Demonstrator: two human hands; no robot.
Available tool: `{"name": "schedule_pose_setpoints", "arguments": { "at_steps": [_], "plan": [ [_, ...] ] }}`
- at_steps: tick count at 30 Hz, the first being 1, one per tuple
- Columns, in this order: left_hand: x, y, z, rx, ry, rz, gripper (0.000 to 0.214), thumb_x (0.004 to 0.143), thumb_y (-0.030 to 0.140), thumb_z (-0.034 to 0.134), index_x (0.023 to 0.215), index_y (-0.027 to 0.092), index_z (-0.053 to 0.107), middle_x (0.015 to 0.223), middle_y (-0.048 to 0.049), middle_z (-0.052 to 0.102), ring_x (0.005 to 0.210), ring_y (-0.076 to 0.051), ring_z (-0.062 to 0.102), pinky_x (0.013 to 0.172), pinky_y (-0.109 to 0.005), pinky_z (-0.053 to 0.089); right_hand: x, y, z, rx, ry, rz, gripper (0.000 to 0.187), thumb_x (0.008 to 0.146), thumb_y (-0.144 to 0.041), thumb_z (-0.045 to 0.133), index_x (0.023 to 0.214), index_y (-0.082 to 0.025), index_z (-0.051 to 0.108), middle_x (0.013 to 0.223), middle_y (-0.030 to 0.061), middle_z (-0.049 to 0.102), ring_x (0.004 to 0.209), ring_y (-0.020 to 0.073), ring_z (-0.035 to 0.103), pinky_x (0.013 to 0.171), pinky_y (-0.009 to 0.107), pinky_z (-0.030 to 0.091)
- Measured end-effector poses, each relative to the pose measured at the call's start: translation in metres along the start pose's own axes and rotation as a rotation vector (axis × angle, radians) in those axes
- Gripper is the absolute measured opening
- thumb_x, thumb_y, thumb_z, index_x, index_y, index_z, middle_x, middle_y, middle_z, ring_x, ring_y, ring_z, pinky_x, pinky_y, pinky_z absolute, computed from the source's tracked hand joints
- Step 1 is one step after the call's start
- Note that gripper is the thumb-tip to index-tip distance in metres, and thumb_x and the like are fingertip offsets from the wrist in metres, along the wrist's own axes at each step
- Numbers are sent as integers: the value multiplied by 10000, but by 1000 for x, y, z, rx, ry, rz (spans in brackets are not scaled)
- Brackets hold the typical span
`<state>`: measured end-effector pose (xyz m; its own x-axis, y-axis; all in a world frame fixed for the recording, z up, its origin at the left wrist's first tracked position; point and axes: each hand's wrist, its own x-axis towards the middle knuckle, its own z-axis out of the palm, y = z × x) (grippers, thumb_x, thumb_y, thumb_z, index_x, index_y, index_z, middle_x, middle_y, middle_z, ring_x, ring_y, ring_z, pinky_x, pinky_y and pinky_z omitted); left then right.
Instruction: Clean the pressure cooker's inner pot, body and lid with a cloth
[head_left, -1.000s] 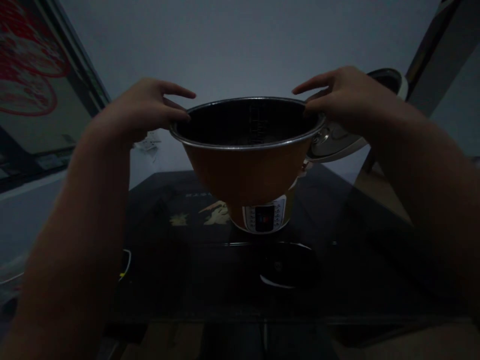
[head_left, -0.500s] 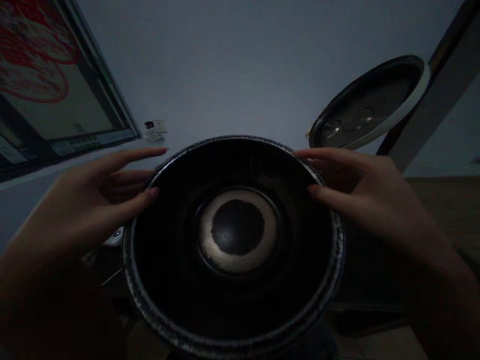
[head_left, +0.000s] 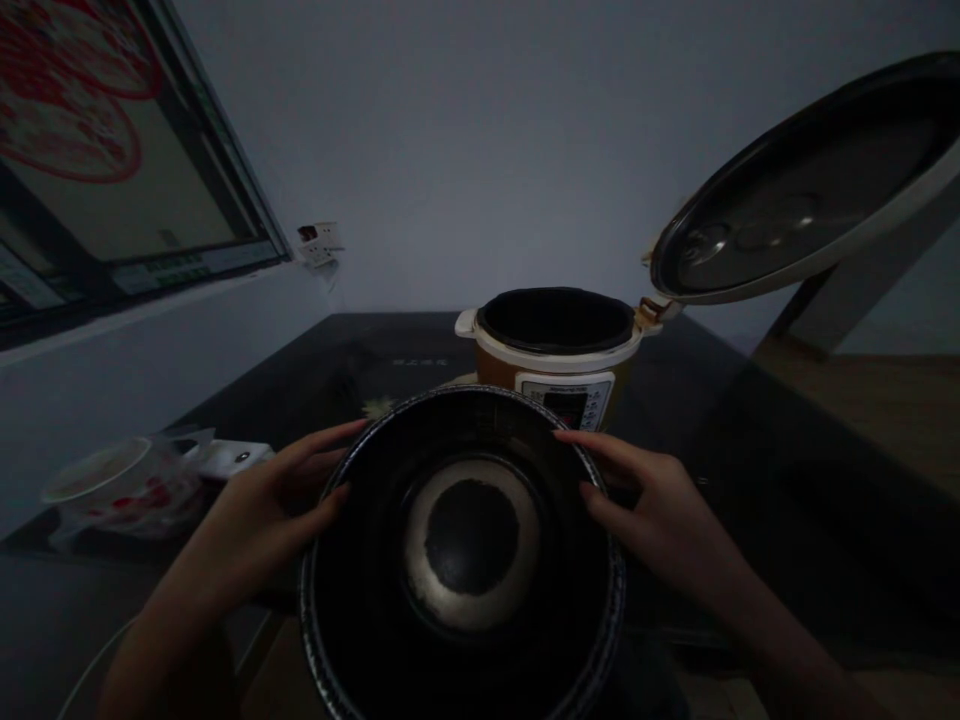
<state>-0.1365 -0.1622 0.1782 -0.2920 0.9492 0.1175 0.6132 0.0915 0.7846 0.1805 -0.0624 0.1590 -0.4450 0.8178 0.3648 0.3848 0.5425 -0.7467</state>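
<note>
A dark inner pot [head_left: 360, 600] is tipped toward me, its inside showing a pale worn ring around a dark centre. My left hand [head_left: 292, 500] grips its rim on the left, thumb inside and fingers outside. On the right side of the rim, my right hand [head_left: 637, 490] pinches it the same way. Beyond the pot, on a dark table, stands a brown and white electric cooker [head_left: 499, 362] with a control panel. Its hinged lid [head_left: 795, 210] is raised to the right, and its dark opening faces up.
The dark table [head_left: 720, 420] reaches back to the wall. At its left edge are a bagged white tub with red print [head_left: 127, 485] and a white device [head_left: 232, 457]. A socket [head_left: 320, 243] is on the wall beside the window [head_left: 150, 230].
The pot and both my hands are lower and farther from the camera. The cooker's body, hidden behind the pot before, now shows, along with the table and the tub.
</note>
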Motion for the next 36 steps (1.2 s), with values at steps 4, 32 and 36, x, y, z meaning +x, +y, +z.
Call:
{"name": "schedule_pose_setpoints", "arguments": {
  "at_steps": [4, 32, 36],
  "plan": [
    [9, -16, 3, -29, -51, -29, 656, 637, 532, 741, 1247, 348, 585, 1159, -38, 707, 1054, -322, 663, 914, -451, 539, 3, 12, 14, -18, -18, 20, 476, 725, -164, 512, 1182, -206, 638, 1117, 58, 696, 980, 223, 675, 821, 345, 557],
    [49, -45, 10, -117, -177, -40, 608, 693, 440, 751, 1256, 288, 580, 1166, -56, 703, 1080, -268, 656, 948, -403, 520, 27, 28, 33, -60, -109, 110, 464, 723, -117, 518, 1167, -165, 646, 1100, 84, 698, 1000, 255, 664, 875, 416, 538],
    [51, -46, 10, -114, -186, -48, 628, 696, 439, 749, 1271, 263, 569, 1171, -72, 700, 1082, -279, 654, 957, -425, 513, 28, 29, 34, -63, -101, 96, 450, 720, -114, 519, 1145, -171, 656, 1073, 78, 707, 974, 248, 673, 854, 399, 545]
  ]
}}
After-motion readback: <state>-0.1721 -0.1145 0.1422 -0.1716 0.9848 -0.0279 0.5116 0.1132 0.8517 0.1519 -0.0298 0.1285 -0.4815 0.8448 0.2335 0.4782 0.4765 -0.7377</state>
